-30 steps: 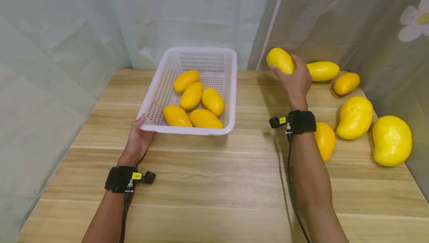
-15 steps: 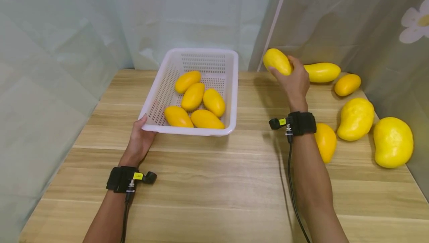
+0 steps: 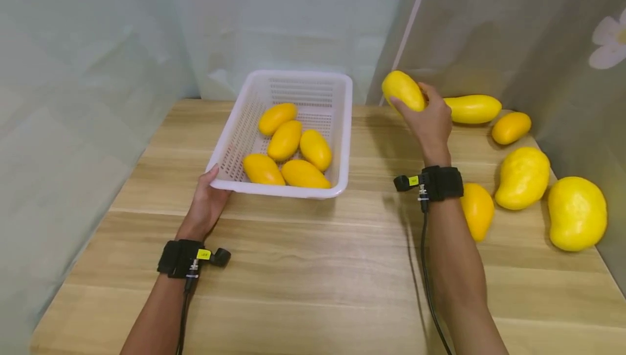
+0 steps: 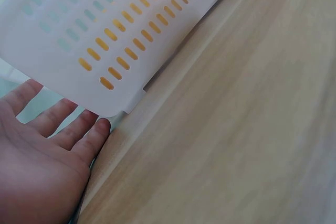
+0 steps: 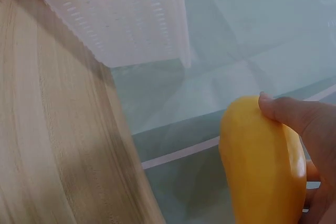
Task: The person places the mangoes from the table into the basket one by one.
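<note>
A white perforated plastic basket [image 3: 344, 143] stands on the wooden table left of centre, holding several yellow mangoes [image 3: 286, 140]. At its near left corner my left hand [image 3: 204, 208] grips the rim, thumb on top; in the left wrist view the fingers [image 4: 52, 114] extend against the basket's outer side. My right hand [image 3: 430, 121] holds a larger yellow mango [image 3: 403, 91] by the table's far edge, right of the basket. The right wrist view shows the thumb [image 5: 286, 111] along one side of this mango, other fingers partly hidden behind it.
Behind my right hand lies a long yellow mango [image 3: 473, 109], with a small one [image 3: 511, 128] beside it. Two big mangoes [image 3: 523, 178] [image 3: 577, 213] rest near the right edge, another [image 3: 477, 211] beside my right forearm. Curtains [image 3: 293, 18] hang around the table [image 3: 313, 268].
My right hand and its mango have shifted slightly left relative to the table. The whole head view has drifted a little. My left hand keeps its grip on the basket's corner.
</note>
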Tool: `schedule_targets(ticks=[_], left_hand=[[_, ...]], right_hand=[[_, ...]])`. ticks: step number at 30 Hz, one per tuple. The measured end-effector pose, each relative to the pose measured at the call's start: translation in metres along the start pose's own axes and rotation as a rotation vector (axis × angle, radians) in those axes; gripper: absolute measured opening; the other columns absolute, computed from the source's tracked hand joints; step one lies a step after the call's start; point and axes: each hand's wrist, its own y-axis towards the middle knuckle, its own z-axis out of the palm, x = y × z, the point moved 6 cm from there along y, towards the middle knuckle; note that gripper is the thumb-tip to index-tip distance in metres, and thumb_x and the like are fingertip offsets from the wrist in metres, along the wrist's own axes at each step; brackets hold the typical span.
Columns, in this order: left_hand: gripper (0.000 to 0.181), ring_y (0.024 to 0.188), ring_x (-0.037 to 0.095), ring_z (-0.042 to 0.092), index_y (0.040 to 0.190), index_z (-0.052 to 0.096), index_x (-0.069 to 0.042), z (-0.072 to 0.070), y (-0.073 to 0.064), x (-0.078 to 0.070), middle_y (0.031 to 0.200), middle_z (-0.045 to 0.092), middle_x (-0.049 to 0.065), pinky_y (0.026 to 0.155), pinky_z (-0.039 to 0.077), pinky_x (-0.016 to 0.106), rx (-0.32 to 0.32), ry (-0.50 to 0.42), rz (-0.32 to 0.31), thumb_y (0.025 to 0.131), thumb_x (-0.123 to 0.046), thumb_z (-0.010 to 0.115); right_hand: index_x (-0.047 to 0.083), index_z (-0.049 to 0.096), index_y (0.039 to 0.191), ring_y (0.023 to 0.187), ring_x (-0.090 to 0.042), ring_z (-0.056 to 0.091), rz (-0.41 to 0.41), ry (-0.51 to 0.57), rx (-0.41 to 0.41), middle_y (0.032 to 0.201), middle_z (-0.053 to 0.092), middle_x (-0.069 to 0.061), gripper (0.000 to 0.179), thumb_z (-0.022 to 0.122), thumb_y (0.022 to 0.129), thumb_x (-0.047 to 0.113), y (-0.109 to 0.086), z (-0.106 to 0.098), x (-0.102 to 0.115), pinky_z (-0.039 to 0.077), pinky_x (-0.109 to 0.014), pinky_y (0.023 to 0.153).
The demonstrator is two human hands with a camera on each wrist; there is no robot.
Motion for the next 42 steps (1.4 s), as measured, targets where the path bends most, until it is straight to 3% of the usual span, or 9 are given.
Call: schedule_targets(ticks=[10, 21, 30, 42], left_hand=[[0.065, 0.152, 0.027, 0.014, 0.162, 0.018, -0.035, 0.010, 0.013, 0.006, 0.169, 0.011, -0.003, 0.122, 0.006, 0.052, 0.015, -0.001, -0.017, 0.103, -0.052, 0.037], [0.063, 0.152, 0.027, 0.013, 0.162, 0.018, -0.035, 0.011, 0.013, 0.006, 0.170, 0.010, -0.003, 0.122, 0.007, 0.050, 0.023, -0.007, -0.007, 0.104, -0.050, 0.036], [0.063, 0.151, 0.027, 0.015, 0.162, 0.019, -0.035, 0.010, 0.013, 0.006, 0.169, 0.011, -0.003, 0.122, 0.008, 0.048, 0.012, -0.007, -0.016, 0.104, -0.051, 0.036], [0.064, 0.151, 0.026, 0.014, 0.163, 0.018, -0.033, 0.010, 0.013, 0.005, 0.170, 0.010, -0.001, 0.122, 0.008, 0.046, 0.017, -0.017, -0.013, 0.104, -0.051, 0.036]], right_hand=[[0.020, 0.055, 0.146, 0.116, -0.023, 0.057, 0.019, 0.028, 0.005, 0.141, 0.060, -0.005, 0.083, 0.074, 0.079, 0.066, -0.002, -0.014, -0.006, 0.039, -0.036, 0.089], [0.020, 0.055, 0.146, 0.112, -0.021, 0.056, 0.016, 0.091, 0.036, 0.138, 0.061, -0.007, 0.083, 0.072, 0.080, 0.067, -0.004, -0.017, 0.005, 0.041, -0.030, 0.086], [0.018, 0.054, 0.146, 0.106, -0.022, 0.055, 0.010, 0.208, 0.097, 0.136, 0.059, -0.012, 0.079, 0.073, 0.083, 0.062, -0.007, -0.012, 0.017, 0.045, -0.030, 0.080], [0.022, 0.055, 0.146, 0.098, -0.021, 0.055, -0.045, 0.212, 0.120, 0.127, 0.061, -0.010, 0.074, 0.069, 0.086, 0.063, -0.011, 0.001, 0.033, 0.045, -0.030, 0.076]])
